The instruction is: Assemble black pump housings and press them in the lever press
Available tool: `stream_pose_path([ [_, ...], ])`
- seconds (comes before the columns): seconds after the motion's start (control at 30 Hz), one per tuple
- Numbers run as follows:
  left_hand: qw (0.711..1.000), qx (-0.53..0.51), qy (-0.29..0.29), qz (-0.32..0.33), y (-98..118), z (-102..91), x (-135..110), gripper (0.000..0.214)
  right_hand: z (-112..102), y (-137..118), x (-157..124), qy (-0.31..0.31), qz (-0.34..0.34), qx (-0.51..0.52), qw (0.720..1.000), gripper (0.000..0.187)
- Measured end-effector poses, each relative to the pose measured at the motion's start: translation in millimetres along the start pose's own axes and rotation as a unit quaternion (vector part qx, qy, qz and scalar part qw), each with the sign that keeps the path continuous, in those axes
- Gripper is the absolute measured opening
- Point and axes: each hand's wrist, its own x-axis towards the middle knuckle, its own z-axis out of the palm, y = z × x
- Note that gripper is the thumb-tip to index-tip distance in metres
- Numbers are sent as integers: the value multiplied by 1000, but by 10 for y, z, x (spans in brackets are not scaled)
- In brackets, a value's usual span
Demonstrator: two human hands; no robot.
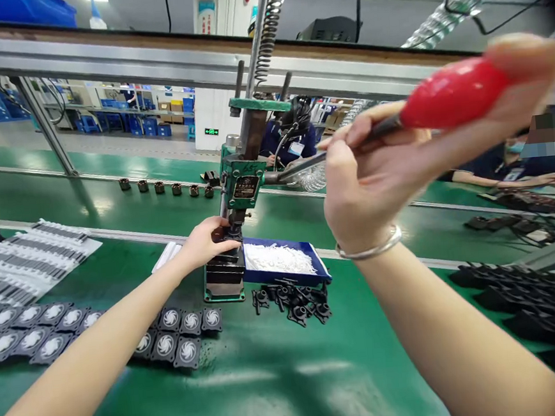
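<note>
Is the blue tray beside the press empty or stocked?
Stocked: the blue tray holds a heap of small white pieces, just right of the left hand at the press.

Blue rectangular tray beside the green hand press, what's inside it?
A loose heap of small white plastic pieces fills the blue rectangular tray. The heap covers its floor, so anything beneath is hidden.
</note>
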Motion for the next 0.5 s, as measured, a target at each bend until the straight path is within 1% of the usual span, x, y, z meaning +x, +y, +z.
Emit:
stream_pose_path([
  [0.03, 1000, -5, 6, -6, 8, 6, -4, 45, -25, 33, 110, -3, -33, 2, 999, 67],
  [0.07, 1000, -10, 11, -12, 21, 14, -14, 45, -49, 71, 230, -23, -43, 4, 999, 67],
  [0.1, 1000, -16, 16, -17, 41, 24, -29, 44, -70, 116, 353, -59, -25, 8, 998, 69],
  [0.17, 999, -30, 20, -21, 108, 47, -89, 44, -98, 225, 564, -117, 41, 18, 992, 73],
  [0.23, 999, -45, 17, -19, 217, 70, -198, 42, -111, 328, 659, -144, 105, 20, 984, 71],
  [0.27, 999, -49, 15, -14, 282, 82, -273, 40, -116, 353, 638, -147, 127, 16, 981, 68],
  [0.3, 999, -49, 13, -5, 351, 96, -361, 37, -122, 345, 560, -146, 143, 8, 979, 63],
  [0.37, 999, -29, 20, 23, 479, 134, -567, 32, -140, 208, 236, -146, 165, -10, 975, 56],
  [0.4, 999, -8, 30, 41, 531, 162, -675, 31, -153, 83, 2, -158, 172, -15, 972, 56],
  [0.43, 997, 17, 43, 58, 572, 198, -778, 32, -170, -68, -263, -183, 192, -10, 964, 57],
  [0.47, 995, 42, 56, 76, 601, 243, -872, 35, -190, -230, -543, -216, 222, -7, 951, 60],
  [0.5, 991, 65, 71, 89, 616, 296, -952, 39, -210, -387, -819, -247, 249, -14, 936, 68],
])
